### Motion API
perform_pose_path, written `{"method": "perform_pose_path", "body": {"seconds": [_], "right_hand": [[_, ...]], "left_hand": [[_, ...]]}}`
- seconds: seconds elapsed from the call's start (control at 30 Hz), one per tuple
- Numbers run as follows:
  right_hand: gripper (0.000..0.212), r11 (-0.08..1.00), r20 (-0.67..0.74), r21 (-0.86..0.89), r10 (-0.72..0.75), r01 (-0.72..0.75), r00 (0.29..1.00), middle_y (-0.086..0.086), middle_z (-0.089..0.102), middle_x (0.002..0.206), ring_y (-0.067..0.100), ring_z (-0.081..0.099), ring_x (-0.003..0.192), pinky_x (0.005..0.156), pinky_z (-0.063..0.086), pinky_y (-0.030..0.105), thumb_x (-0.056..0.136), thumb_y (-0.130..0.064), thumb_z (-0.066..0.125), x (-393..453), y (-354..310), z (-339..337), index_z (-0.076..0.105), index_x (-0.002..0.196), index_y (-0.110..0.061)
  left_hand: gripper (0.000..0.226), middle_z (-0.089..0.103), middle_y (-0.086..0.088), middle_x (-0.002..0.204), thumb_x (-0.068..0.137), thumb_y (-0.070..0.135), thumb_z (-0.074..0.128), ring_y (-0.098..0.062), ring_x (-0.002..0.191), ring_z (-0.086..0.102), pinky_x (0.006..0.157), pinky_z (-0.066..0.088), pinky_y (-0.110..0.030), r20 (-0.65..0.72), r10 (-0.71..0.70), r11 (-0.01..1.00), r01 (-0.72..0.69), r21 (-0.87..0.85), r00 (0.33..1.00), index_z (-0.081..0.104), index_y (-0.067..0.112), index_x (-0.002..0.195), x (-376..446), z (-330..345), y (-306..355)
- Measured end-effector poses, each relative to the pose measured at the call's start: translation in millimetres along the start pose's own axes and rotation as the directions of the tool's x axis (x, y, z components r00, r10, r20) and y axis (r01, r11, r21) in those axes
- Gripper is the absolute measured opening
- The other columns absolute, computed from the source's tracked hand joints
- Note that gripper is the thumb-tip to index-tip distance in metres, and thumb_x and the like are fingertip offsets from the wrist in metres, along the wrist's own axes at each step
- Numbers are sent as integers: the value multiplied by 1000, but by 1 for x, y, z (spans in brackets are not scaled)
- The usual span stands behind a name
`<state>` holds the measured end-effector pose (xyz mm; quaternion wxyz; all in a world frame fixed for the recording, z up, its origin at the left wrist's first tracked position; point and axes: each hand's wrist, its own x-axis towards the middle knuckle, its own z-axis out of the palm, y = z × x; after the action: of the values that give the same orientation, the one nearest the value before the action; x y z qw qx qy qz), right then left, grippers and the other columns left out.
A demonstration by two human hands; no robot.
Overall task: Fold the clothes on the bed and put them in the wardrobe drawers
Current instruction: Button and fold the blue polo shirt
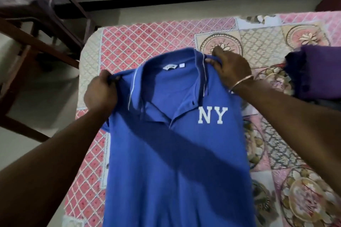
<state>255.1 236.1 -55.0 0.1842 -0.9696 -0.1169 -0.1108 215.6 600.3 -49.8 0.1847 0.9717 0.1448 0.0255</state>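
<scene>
Shirt: blue polo shirt [177, 162], "NY" on the chest, front up, collar away from me, held between my hands and draping down over the bed [129, 42] toward me.
Left hand: my left hand [100, 94] is curled tight round the shoulder seam on its side, fabric bunched in the fist.
Right hand: my right hand [230, 69] pinches the other shoulder just beside the collar, fingers and thumb closed on the cloth; a thin bangle [239, 83] sits at the wrist.
Why held so: gripping both shoulders lets me pull the shirt taut and square, so I judge I am laying it flat for the first fold.
Stage: no fold made yet on this shirt; drawers not in view.
Beyond right hand: purple garment [317, 72] lies on the patterned bedspread, well apart from the polo, probably waiting its turn.
Beyond left hand: dark wooden chair [42, 29] stands off the bed's corner.
</scene>
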Motion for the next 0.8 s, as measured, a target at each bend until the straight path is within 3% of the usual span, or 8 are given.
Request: {"method": "perform_pose_path", "body": {"seconds": [0.07, 0.13, 0.2, 0.3, 0.43, 0.57, 0.67, 0.8], "right_hand": [[36, 998, -41, -46, 41, -42, 998, 25, 59, 89, 44, 57, 79, 59, 42, 43, 97, -37, 48, 18, 3, 40, 55, 106, -3], [26, 987, -101, -97, 122, -132, 987, 24, 56, 99, 44, 56, 85, 65, 46, 49, 91, -25, 49, 14, -2, 76, 57, 106, -4], [22, 992, -157, -52, 102, -111, 982, 21, 55, 102, 40, 54, 85, 68, 45, 47, 86, -17, 51, -11, -19, 107, 59, 102, -6], [14, 982, -69, 182, -38, 50, 997, 17, 56, 91, 36, 54, 81, 72, 46, 45, 89, -15, 53, -66, -50, 140, 62, 92, -3], [24, 991, 10, 129, -40, 38, 999, 13, 61, 99, 35, 56, 88, 80, 46, 44, 91, -24, 57, -96, -55, 169, 65, 102, -5], [27, 998, -58, 69, -8, 12, 998, 14, 62, 104, 35, 56, 89, 79, 45, 43, 91, -24, 57, -96, -54, 181, 66, 107, -4], [30, 997, -71, 77, -18, 24, 997, 16, 62, 104, 36, 56, 89, 79, 45, 43, 92, -24, 54, -100, -52, 185, 66, 107, -2], [34, 998, -63, 65, -9, 13, 998, 17, 62, 104, 37, 56, 89, 79, 46, 44, 93, -27, 50, -100, -50, 188, 66, 108, -1]], "left_hand": [[24, 58, -23, 108, 98, 38, 50, -44, 102, 56, 80, 41, -48, -31, -72, 996, 74, 44, 997, 53, 15, 101, 27, 33, -12], [28, 53, -21, 120, 95, 35, 55, -42, 115, 51, 94, 38, -54, 13, -115, 984, 113, 139, 993, 55, 17, 116, 42, 67, -27], [35, 47, -18, 129, 93, 29, 57, -40, 124, 45, 99, 34, -57, 76, -142, 976, 127, 179, 987, 51, 21, 126, 45, 95, -42], [34, 44, -14, 133, 95, 31, 52, -36, 125, 43, 99, 33, -57, 40, -115, 987, 110, 118, 993, 50, 26, 129, 33, 123, -62], [39, 44, -9, 138, 94, 34, 50, -30, 128, 42, 105, 26, -58, -106, -71, 991, 82, 106, 992, 47, 24, 132, 20, 135, -67], [26, 56, -10, 112, 85, 28, 53, -31, 107, 52, 91, 34, -47, -167, 67, 998, -65, 19, 984, 61, 19, 108, -15, 119, -49], [24, 65, 0, 82, 79, 39, 47, -28, 82, 64, 77, 40, -43, 24, 115, 983, -110, -144, 993, 62, 21, 85, -60, 112, -38], [26, 62, 4, 74, 71, 44, 48, -26, 78, 62, 72, 34, -39, 145, 217, 976, -217, -14, 965, 63, 23, 76, -99, 128, -34]]}}
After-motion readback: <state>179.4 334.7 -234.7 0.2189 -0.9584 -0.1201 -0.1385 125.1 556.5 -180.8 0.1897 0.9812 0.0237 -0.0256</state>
